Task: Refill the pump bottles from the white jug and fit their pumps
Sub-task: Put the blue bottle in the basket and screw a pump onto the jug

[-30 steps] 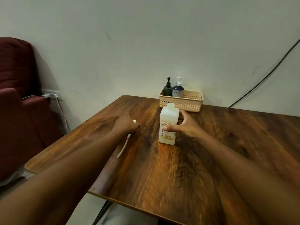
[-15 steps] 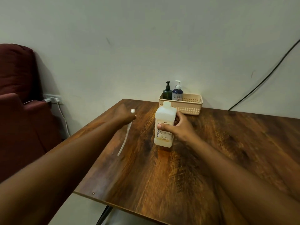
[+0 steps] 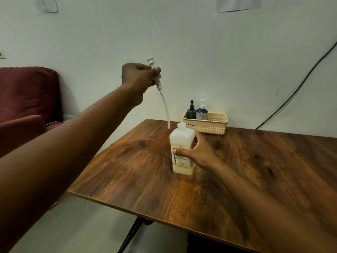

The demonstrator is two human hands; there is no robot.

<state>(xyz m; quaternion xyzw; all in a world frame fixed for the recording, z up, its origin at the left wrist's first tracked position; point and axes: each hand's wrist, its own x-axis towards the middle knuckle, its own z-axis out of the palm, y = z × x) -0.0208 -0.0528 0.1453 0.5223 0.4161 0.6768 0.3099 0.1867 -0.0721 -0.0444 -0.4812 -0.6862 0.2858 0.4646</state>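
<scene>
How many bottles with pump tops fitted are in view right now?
2: a dark green bottle and a blue bottle, side by side at the left end of the basket. Its wall could hide shorter ones.

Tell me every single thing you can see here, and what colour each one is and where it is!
Jug: 1, white, open top, standing on table.
Pump tube: 1, white, in the air above the jug.
Pump bottles: 2, dark green and blue, in basket.
Basket: 1, beige, table's far edge.
Table: 1, brown wood.
Armchair: 1, dark red, left.
Cable: 1, black, on wall.
Left hand: holding pump tube.
Right hand: gripping jug.
</scene>
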